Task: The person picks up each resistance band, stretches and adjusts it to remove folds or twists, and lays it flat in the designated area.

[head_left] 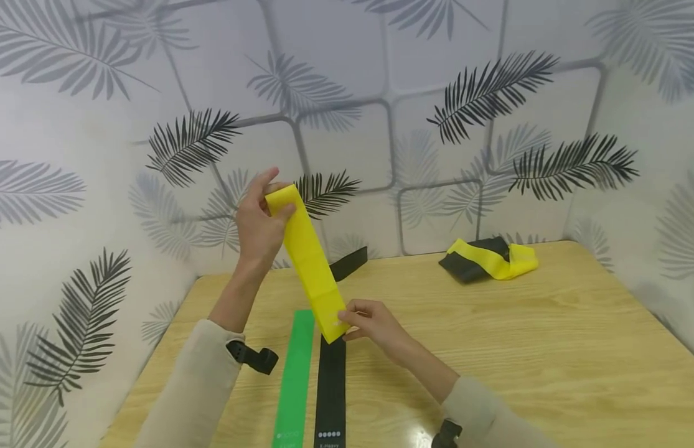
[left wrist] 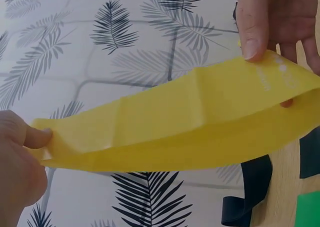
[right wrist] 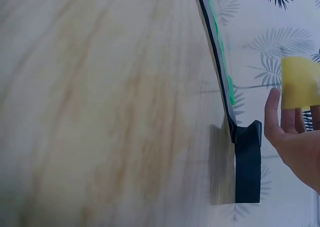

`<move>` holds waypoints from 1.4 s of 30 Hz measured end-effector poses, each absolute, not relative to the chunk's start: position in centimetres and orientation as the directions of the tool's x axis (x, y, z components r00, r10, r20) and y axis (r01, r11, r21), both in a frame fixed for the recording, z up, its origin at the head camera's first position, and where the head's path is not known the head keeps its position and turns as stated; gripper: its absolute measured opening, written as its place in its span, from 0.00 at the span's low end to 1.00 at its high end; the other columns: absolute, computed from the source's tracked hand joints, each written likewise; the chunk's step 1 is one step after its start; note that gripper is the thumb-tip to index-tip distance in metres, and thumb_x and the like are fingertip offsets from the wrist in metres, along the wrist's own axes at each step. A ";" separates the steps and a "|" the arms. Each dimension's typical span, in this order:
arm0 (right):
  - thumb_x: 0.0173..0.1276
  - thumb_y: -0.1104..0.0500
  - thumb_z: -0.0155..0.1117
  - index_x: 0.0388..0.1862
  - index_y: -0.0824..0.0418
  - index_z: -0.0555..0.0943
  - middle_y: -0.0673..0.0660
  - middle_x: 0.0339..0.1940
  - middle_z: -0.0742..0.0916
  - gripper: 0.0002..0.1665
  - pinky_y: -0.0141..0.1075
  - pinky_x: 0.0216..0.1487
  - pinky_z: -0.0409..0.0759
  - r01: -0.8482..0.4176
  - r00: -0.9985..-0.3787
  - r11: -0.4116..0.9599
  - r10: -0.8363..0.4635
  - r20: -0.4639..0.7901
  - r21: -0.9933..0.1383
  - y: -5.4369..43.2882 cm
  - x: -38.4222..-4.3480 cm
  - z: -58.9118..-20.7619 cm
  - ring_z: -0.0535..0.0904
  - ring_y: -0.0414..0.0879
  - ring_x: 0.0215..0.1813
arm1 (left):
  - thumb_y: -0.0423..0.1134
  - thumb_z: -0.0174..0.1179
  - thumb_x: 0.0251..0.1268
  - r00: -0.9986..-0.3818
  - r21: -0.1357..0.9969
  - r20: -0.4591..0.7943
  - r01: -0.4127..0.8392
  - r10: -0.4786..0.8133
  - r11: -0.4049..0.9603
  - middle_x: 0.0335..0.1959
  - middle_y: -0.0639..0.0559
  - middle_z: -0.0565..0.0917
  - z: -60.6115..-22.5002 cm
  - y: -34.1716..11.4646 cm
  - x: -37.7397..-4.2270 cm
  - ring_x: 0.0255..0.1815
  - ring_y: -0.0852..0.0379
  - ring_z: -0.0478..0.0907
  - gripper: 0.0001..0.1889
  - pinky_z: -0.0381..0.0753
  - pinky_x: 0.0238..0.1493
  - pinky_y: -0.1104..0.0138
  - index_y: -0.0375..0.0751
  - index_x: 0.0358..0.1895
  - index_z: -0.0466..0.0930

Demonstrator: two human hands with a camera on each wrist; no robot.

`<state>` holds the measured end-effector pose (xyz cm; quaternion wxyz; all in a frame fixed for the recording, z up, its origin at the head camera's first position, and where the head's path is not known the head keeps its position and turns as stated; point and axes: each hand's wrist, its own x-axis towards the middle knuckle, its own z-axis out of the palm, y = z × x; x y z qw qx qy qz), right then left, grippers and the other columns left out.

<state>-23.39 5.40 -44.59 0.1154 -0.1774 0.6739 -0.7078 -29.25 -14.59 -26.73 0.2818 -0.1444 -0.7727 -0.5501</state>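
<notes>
A yellow resistance loop band (head_left: 310,258) stretches slantwise between the hands, above the table. My left hand (head_left: 259,218) pinches its upper end, thumb in front. With thumb and fingers my right hand (head_left: 377,326) grips the lower end, where small print shows. In the left wrist view the band (left wrist: 155,119) gapes along its lower edge, so two layers are seen. Beneath it on the table lie a green band (head_left: 295,373) and a black band (head_left: 331,392) marked X-Heavy, side by side. The black band's far end (head_left: 349,264) curls up off the wood.
A crumpled heap of yellow and black bands (head_left: 489,258) sits toward the back right of the wooden table (head_left: 492,348). Behind the table's back edge rises a wall (head_left: 347,149) with leaf patterns. Dark wrist cameras are strapped over both sleeves.
</notes>
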 end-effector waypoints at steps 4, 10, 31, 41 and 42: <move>0.79 0.52 0.63 0.38 0.67 0.78 0.65 0.58 0.80 0.18 0.47 0.52 0.87 -0.081 -0.937 -0.033 -0.339 0.088 -0.996 5.4 -23.3 -44.8 0.85 0.49 0.47 | 0.15 0.62 0.64 -0.830 0.766 0.558 0.510 -0.011 0.392 0.55 0.43 0.83 -26.6 -15.1 -29.2 0.58 0.49 0.80 0.31 0.79 0.65 0.62 0.41 0.69 0.79; 0.78 0.52 0.65 0.35 0.64 0.77 0.59 0.44 0.86 0.17 0.41 0.44 0.80 -0.101 -0.963 0.095 -0.258 0.074 -0.990 5.9 -23.2 -44.9 0.80 0.48 0.38 | 0.16 0.57 0.69 -0.899 0.797 0.437 0.403 0.030 0.450 0.57 0.43 0.80 -26.5 -15.7 -28.6 0.58 0.49 0.77 0.26 0.81 0.64 0.58 0.42 0.63 0.84; 0.76 0.58 0.67 0.45 0.66 0.84 0.57 0.42 0.88 0.11 0.39 0.44 0.82 0.010 -0.970 0.104 -0.240 -0.034 -0.995 7.0 -23.1 -43.9 0.82 0.48 0.41 | 0.31 0.47 0.83 -0.957 0.792 0.249 0.288 0.146 0.538 0.65 0.37 0.76 -28.3 -18.9 -29.2 0.42 0.49 0.80 0.18 0.86 0.36 0.67 0.43 0.68 0.78; 0.75 0.61 0.67 0.52 0.68 0.78 0.64 0.41 0.91 0.13 0.43 0.42 0.89 0.060 -0.902 0.008 -0.428 -0.058 -0.998 7.7 -21.8 -44.3 0.90 0.67 0.43 | 0.29 0.60 0.76 -0.982 0.851 0.121 0.179 0.148 0.494 0.62 0.32 0.79 -29.4 -20.6 -30.4 0.51 0.44 0.82 0.30 0.85 0.50 0.61 0.39 0.77 0.65; 0.75 0.61 0.66 0.52 0.68 0.78 0.65 0.41 0.91 0.13 0.43 0.43 0.89 0.068 -0.896 0.006 -0.439 -0.064 -0.998 7.7 -21.7 -44.3 0.90 0.66 0.43 | 0.28 0.60 0.76 -0.983 0.853 0.103 0.166 0.153 0.494 0.63 0.32 0.78 -29.6 -20.8 -30.4 0.52 0.44 0.82 0.30 0.84 0.52 0.60 0.38 0.77 0.65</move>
